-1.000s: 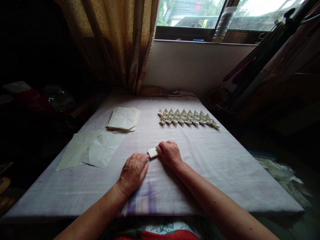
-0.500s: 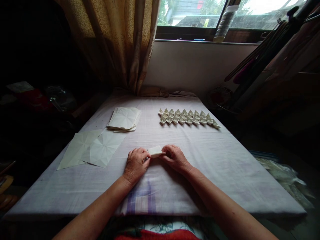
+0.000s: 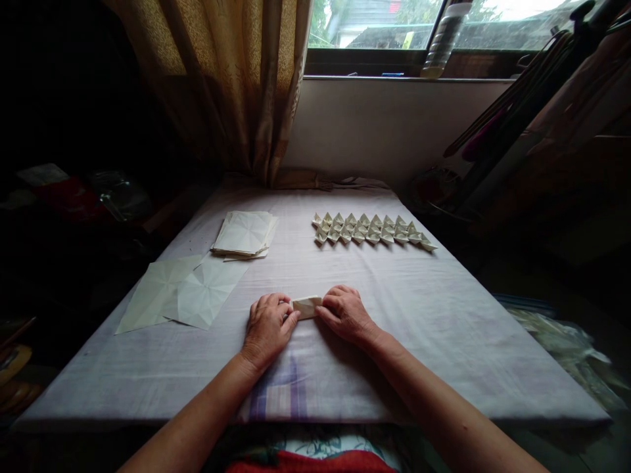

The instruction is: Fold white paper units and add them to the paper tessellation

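Note:
A small folded piece of paper [image 3: 307,307] is held low over the cloth-covered table, stretched between both hands. My left hand [image 3: 270,325] pinches its left end with thumb and fingers. My right hand [image 3: 346,314] is closed on its right end, the thumb along the near side. The fingers cover both ends of the paper, and only the middle shows, with a narrow band facing me. Farther back, two rows of small folded paper boats [image 3: 373,230] stand close together on the right.
A stack of creased paper squares [image 3: 242,233] lies at the back left. Two loose creased sheets [image 3: 207,292] overlap in front of it. The tablecloth [image 3: 444,348] reaches the near edge. A curtain [image 3: 236,85] hangs behind, and a plastic bottle [image 3: 445,41] stands on the windowsill.
The folded paper has tilted, so its near side now faces me as an upright band. Both hands have turned slightly with it, thumbs lower. The boats and sheets are unmoved.

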`<state>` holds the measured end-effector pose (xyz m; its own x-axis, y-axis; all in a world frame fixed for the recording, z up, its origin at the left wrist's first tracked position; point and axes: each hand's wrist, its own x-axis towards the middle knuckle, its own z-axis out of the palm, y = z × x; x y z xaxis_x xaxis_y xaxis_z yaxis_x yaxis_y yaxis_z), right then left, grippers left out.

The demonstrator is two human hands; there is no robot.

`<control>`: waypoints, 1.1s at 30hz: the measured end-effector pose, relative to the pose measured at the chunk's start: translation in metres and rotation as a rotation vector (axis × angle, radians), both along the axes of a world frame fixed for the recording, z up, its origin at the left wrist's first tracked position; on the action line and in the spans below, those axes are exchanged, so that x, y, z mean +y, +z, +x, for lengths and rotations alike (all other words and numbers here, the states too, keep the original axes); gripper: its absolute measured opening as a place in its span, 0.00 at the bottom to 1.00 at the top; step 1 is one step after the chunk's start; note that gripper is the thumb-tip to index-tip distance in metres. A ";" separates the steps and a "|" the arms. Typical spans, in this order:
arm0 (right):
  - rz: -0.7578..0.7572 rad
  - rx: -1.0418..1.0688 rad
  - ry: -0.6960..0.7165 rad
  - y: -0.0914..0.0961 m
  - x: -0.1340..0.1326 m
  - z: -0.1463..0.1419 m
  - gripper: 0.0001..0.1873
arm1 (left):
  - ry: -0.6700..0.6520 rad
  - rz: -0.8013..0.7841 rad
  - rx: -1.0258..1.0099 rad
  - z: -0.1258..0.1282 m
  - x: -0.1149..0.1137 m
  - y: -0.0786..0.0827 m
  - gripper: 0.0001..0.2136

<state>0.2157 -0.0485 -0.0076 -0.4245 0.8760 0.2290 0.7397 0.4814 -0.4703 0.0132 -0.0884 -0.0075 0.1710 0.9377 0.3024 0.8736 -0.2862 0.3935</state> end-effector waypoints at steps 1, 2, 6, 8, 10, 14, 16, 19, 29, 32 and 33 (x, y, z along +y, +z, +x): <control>-0.009 0.007 -0.031 0.001 -0.001 -0.001 0.09 | 0.008 -0.001 0.007 0.001 0.002 0.000 0.08; -0.015 0.013 -0.062 0.002 -0.001 -0.003 0.09 | 0.014 -0.001 0.016 0.002 0.003 0.000 0.08; -0.007 -0.016 -0.138 0.003 -0.002 -0.010 0.11 | 0.036 0.010 0.044 0.004 0.005 -0.002 0.09; 0.004 -0.052 -0.161 0.002 -0.002 -0.013 0.12 | 0.052 0.021 0.050 0.004 0.004 -0.004 0.07; 0.012 -0.085 -0.174 0.002 -0.002 -0.015 0.13 | 0.068 0.038 0.052 0.004 0.004 -0.006 0.06; 0.015 -0.134 -0.186 0.002 -0.002 -0.017 0.13 | 0.073 0.053 0.049 0.004 0.003 -0.005 0.03; 0.010 -0.147 -0.186 0.002 -0.001 -0.017 0.13 | 0.062 0.065 0.052 0.004 0.002 -0.004 0.03; -0.010 -0.153 -0.184 0.003 0.000 -0.018 0.13 | -0.008 0.109 0.059 0.003 -0.003 -0.003 0.04; -0.047 -0.193 -0.193 0.009 0.000 -0.020 0.12 | -0.173 0.119 0.190 0.000 -0.014 -0.005 0.13; -0.034 -0.198 -0.198 0.008 -0.001 -0.020 0.13 | -0.174 0.126 0.195 0.001 -0.013 -0.005 0.13; -0.029 -0.197 -0.200 0.007 -0.001 -0.020 0.13 | -0.172 0.128 0.198 0.001 -0.013 -0.005 0.13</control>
